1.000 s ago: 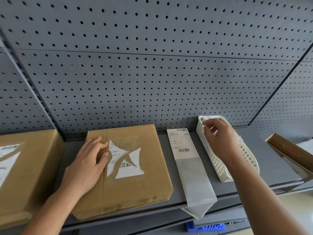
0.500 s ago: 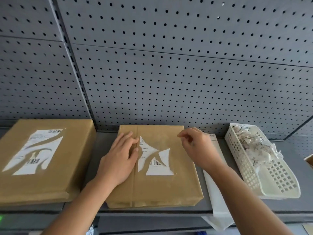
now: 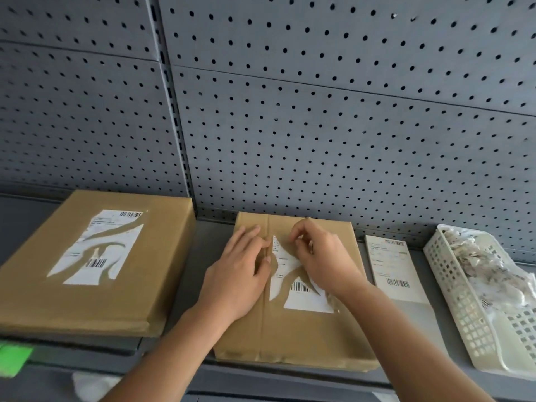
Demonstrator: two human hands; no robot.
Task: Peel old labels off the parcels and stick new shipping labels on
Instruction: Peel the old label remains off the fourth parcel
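Note:
A brown parcel [image 3: 307, 338] lies on the grey shelf in the middle, with a torn white old label [image 3: 301, 297] still stuck on its top. My left hand [image 3: 240, 274] rests flat on the parcel, left of the label. My right hand [image 3: 322, 256] hovers over the label's upper part, its fingertips curled and pinching at the torn paper edge. A second brown parcel [image 3: 87, 303] lies to the left with its own partly torn label [image 3: 98, 250]. A new shipping label [image 3: 390, 265] on its backing strip lies right of the middle parcel.
A white plastic basket [image 3: 461, 300] full of peeled label scraps stands at the far right of the shelf. A grey pegboard wall [image 3: 319, 126] rises right behind the parcels. A green tag [image 3: 13, 359] shows at the lower left, below the shelf edge.
My right hand left the basket, crossed leftward and came down on the middle parcel's old label. The view swung left. My left hand stayed flat on the parcel.

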